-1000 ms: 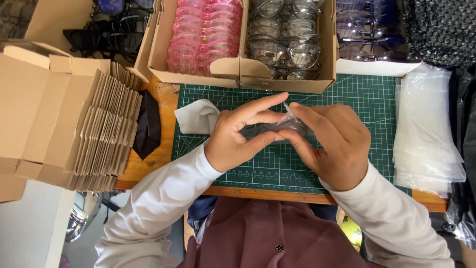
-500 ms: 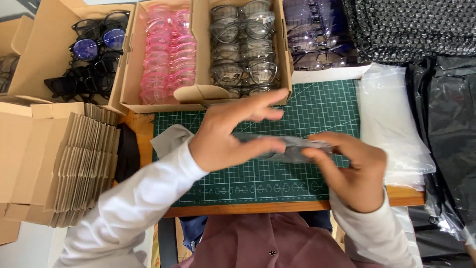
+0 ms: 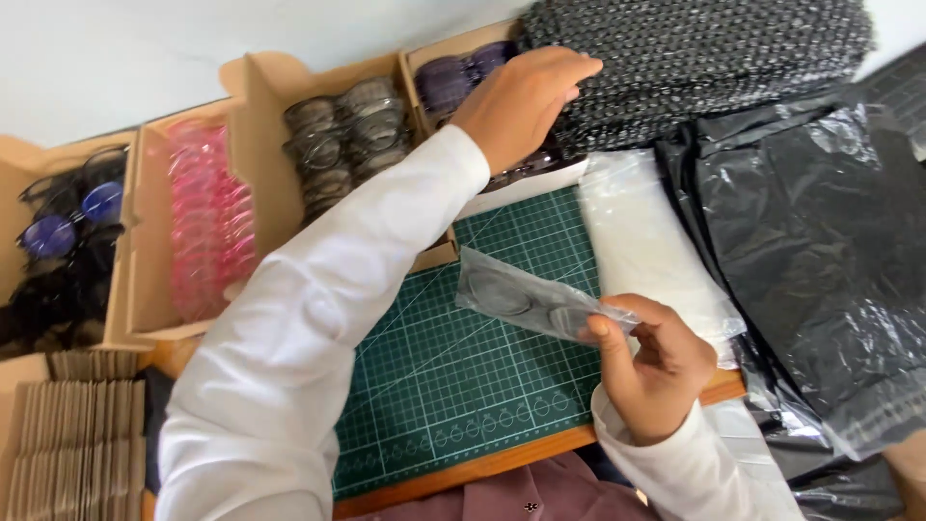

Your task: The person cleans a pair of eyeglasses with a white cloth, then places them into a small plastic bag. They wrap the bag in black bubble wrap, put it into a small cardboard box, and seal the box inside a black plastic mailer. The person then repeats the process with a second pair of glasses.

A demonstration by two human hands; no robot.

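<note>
My right hand [image 3: 656, 367] pinches one end of a clear plastic sleeve holding a pair of dark glasses [image 3: 526, 299], held just above the green cutting mat [image 3: 453, 376]. My left hand [image 3: 526, 96] reaches far back and rests on the edge of a pile of black bubble-wrap pouches [image 3: 694, 58], over a box of purple-tinted glasses [image 3: 453, 77]. Whether its fingers grip a pouch is hidden.
Cardboard boxes at the back hold grey glasses [image 3: 342, 145], pink glasses [image 3: 207, 217] and dark blue-lensed glasses [image 3: 58, 227]. A stack of clear bags [image 3: 646, 241] lies right of the mat, black plastic bags [image 3: 820, 241] beyond. Folded cardboard cartons [image 3: 77, 444] stand at left.
My left hand has let go of the sleeved glasses and stretched back to the bubble-wrap pile. My right hand now holds the sleeve alone. The view has swung to the right.
</note>
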